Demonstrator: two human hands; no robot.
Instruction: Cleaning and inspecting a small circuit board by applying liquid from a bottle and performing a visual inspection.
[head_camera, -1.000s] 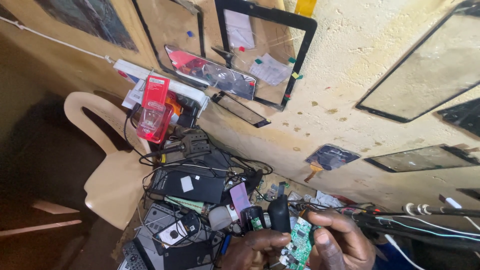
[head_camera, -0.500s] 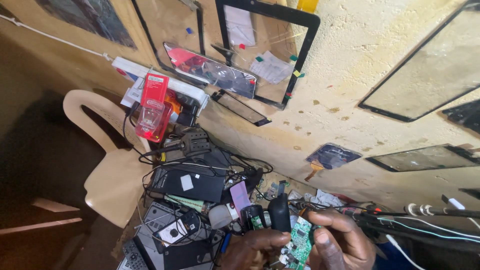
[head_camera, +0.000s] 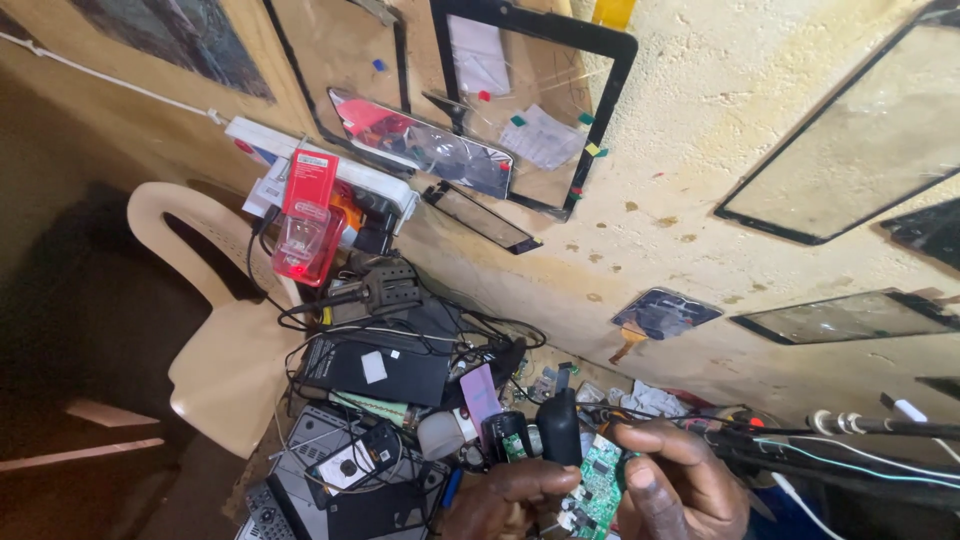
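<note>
The person's two hands sit at about 6 o'clock in the head view, low at the bottom edge. Between them is a small green circuit board (head_camera: 598, 487) w/ tiny parts on it. The left hand (head_camera: 505, 500) comes in from 7 o'clock and its fingers close on the board's left side, so the board stands up on edge & faces the person. That way the parts are easy to see. The right hand (head_camera: 680, 485) comes from 5 o'clock. Its thumb and first finger pinch together at the board's top right corner, prob. to keep it steady; whether sth thin is in that pinch can't be told.

Just above the board, at 12 o'clock from it, stands a black rounded tool handle (head_camera: 559, 430). It touches or nearly touches the left hand's fingers; which one can't be told.

At 9 o'clock from the hands is a heap of black boxes, chargers and wires (head_camera: 380, 365), piled close so they're in reach. Farther out at 10 o'clock is a cream plastic chair (head_camera: 215, 350). A red clear-front pack (head_camera: 305, 215) leans by a white power strip (head_camera: 330, 165) up at 11 o'clock. Black-framed touch glass panels (head_camera: 540, 90) hang on the yellow wall (head_camera: 700, 130), up off the desk, likely so they don't crack. Cables (head_camera: 850, 440) run off to 3 o'clock.
</note>
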